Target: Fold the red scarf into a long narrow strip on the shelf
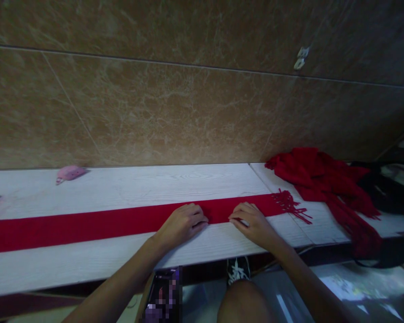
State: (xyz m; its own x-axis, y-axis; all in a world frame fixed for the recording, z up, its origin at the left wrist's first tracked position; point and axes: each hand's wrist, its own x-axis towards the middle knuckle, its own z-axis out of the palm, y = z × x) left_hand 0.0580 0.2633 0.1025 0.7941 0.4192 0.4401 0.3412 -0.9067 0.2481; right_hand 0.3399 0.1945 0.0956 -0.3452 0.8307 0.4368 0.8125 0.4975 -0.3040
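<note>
A long, flat red scarf [87,226] runs across a white wooden bench [161,181], its fringed end [287,204] to the right. My left hand [183,224] lies on the scarf, fingers curled over its near edge. My right hand [251,222] is shut on that same edge further right, close to the fringe. A small pale sliver shows under its fingers, too small to identify. Part of the scarf between my hands is uncovered.
A second red fringed cloth [323,179] lies bunched on the bench at right, beside a black bag [387,188]. A pink object [69,174] rests against the marble-tiled wall [188,107]. A blurred phone [163,294] and my knee [244,305] lie below the bench edge.
</note>
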